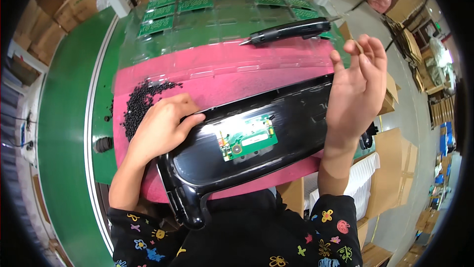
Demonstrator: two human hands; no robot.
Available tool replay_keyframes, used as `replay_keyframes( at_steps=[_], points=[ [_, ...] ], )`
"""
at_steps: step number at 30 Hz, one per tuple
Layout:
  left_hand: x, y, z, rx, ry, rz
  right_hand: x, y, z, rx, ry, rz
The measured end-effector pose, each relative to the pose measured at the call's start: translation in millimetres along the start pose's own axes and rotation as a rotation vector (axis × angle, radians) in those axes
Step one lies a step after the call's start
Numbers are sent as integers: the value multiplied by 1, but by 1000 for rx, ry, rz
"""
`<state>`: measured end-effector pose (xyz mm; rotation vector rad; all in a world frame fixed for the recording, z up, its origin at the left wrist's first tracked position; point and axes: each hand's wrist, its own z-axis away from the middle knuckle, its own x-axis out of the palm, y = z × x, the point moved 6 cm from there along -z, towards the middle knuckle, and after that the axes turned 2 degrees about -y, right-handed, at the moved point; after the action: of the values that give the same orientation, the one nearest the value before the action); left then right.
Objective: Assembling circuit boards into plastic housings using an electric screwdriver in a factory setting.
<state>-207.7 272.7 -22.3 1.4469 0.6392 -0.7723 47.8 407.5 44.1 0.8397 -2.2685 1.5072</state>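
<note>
A long, shiny black plastic housing (pixel 301 114) lies tilted across the pink mat, its rounded arm-like end toward me at the lower left. On its inner face sits a small green circuit board (pixel 249 138). My left hand (pixel 168 121) grips the housing's far edge near its left end, thumb on top; some fingertips are hidden. My right hand (pixel 359 82) is raised at the housing's right end, palm showing and fingers loosely curled apart, with nothing visible in them. Beyond the housing, a black electric screwdriver (pixel 289 31) lies on a clear plastic tray, its tip pointing left.
Green circuit boards (pixel 195 3) fill several pockets of the clear tray (pixel 197 30) at the back. Many small black parts (pixel 140 104) are heaped on the pink mat (pixel 232 89) at left. A green bench (pixel 64 119) runs along the left. Cardboard boxes (pixel 392 168) stand at right.
</note>
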Motion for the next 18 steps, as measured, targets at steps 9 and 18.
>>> replay_keyframes(
  at_steps=[9,18],
  points=[
    [-74,67,91,104,654,-271,-1,-61,33,-724,-151,230],
    [-71,-51,240,-82,1312,1050,-3,-83,51,-613,-148,10]
  ],
)
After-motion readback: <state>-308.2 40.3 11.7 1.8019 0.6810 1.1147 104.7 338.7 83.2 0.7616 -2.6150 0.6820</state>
